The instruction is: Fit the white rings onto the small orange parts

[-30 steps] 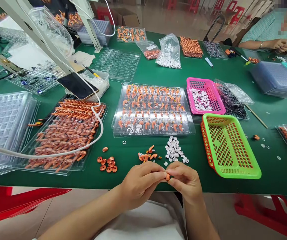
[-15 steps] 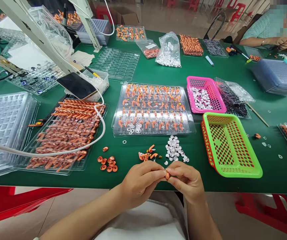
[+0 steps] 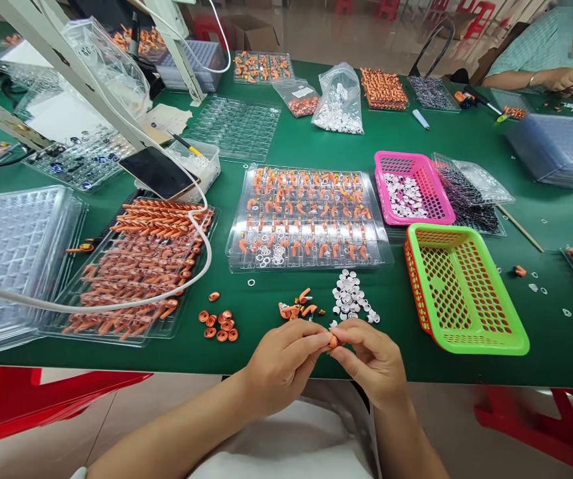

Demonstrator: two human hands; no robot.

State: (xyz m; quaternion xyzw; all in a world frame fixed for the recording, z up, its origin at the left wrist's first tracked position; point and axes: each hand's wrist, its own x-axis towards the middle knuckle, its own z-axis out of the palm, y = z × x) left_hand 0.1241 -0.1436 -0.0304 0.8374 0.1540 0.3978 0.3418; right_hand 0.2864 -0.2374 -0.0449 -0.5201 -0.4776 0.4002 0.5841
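Note:
My left hand and my right hand meet at the table's front edge, both closed in a pinch around one small orange plastic part. Fingers cover most of it, so its full shape is hidden. Just beyond my fingertips lie a heap of small white discs and a few curved orange pieces with yellow and dark bits. Left of these sits a cluster of round orange cups. A clear tray with rows of curved orange pieces and white rings stands farther back.
At the right are a green basket stacked on a red one and a pink basket of white pieces. A tray of orange parts, a white cable and a phone occupy the left. Another person sits far right.
My hands stay together on the orange part, with the right fingers shifted slightly around it. The whole view has moved a little. The other person's hands have shifted at the far right.

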